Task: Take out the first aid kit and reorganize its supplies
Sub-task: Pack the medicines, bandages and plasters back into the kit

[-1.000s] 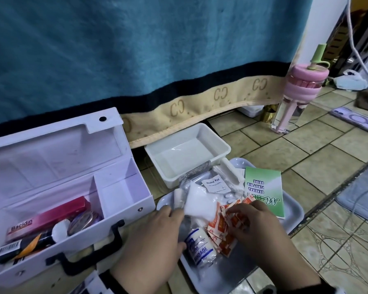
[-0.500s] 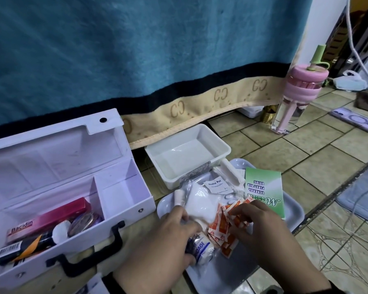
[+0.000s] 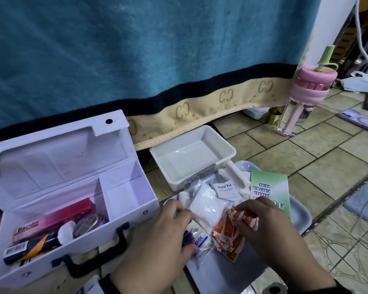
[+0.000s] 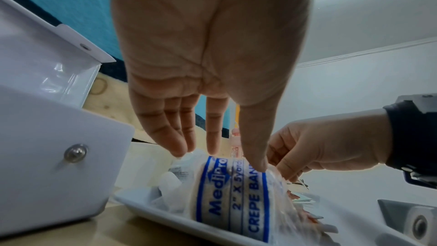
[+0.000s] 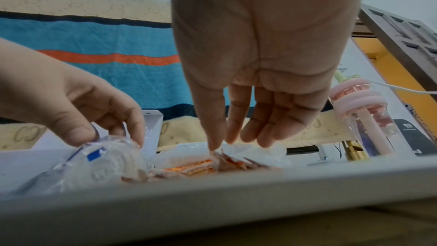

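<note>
The white first aid box (image 3: pixel 128 194) stands open at the left, with a pink Bacidin carton (image 3: pixel 55 219), a black tube (image 3: pixel 30 247) and a round tin (image 3: pixel 89 221) in its left compartment. A grey tray (image 3: pixel 302 217) holds the loose supplies. My left hand (image 3: pixel 179 228) (image 4: pixel 217 156) grips a plastic-wrapped crepe bandage roll (image 3: pixel 197 238) (image 4: pixel 236 194) (image 5: pixel 106 164), thumb on one side and fingers on the other. My right hand (image 3: pixel 240 217) (image 5: pixel 217 147) pinches the orange plaster packets (image 3: pixel 227 236) (image 5: pixel 201 167) beside it.
On the tray also lie a white gauze bag (image 3: pixel 202 200), an alcohol pad (image 3: pixel 226 188) and a green first aid guide (image 3: pixel 268 192). An empty white tub (image 3: pixel 229 149) sits behind the tray. A pink bottle (image 3: pixel 302 98) and a phone (image 3: pixel 361 122) stand on the tiled floor.
My left hand has let go of the white gauze bag and come down onto the bandage roll. My right hand has stayed on the orange packets.
</note>
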{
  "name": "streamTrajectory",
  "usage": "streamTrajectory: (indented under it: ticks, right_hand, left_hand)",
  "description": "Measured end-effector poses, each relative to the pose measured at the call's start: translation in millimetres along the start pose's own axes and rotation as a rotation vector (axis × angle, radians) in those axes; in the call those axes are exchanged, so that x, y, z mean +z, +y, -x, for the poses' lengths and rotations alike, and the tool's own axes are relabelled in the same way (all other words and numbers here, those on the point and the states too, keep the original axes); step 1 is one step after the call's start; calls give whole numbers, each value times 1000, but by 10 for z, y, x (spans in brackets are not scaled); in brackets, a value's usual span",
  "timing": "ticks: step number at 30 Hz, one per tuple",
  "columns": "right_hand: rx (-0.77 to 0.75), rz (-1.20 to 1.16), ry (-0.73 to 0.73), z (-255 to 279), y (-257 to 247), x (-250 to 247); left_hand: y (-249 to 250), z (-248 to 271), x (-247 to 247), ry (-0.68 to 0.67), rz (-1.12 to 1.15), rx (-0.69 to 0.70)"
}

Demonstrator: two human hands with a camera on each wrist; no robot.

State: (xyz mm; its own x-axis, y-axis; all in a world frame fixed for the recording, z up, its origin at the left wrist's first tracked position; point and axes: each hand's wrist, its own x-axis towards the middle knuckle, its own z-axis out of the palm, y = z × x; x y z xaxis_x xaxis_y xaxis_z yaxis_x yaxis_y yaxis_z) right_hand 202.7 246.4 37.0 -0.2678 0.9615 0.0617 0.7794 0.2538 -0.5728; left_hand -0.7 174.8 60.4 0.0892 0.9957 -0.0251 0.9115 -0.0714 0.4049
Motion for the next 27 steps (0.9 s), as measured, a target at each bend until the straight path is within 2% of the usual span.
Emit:
streamTrajectory:
  ticks: [8, 16, 19, 24, 27]
  right_hand:
    - [-10, 9, -12, -37, -73, -1]
    - [26, 51, 45, -240, -84, -157]
    - [60, 101, 21, -342, -33, -257]
    - [156, 221, -37, -524, 103, -447]
    - [86, 323, -106, -615, 98, -509]
  left_hand:
    - [-20, 8, -10, -37, -48, 18]
    - [-66, -33, -77, 70, 1, -19]
    - [-77, -66, -120, 80, -8, -42]
    - [-60, -117, -134, 45, -5, -54]
    - [-42, -154, -112, -30, -2, 3]
